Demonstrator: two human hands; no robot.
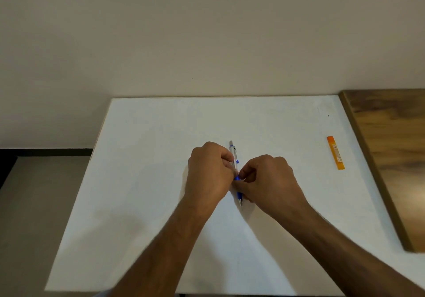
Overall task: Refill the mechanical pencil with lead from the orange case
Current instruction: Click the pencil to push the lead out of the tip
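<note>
A silver and blue mechanical pencil [233, 150] is held over the middle of the white table [161, 181], its cap end pointing away from me and its metal tip toward me. My left hand [208, 175] grips the silver upper barrel near the clip. My right hand [269, 179] pinches the blue grip section just below. Both hands meet at the pencil's middle, hiding that part. The orange lead case [335, 152] lies flat on the table far to the right, apart from both hands.
A brown wooden board [391, 154] adjoins the table's right edge, close to the orange case. A plain wall stands behind the table. Grey floor shows to the left.
</note>
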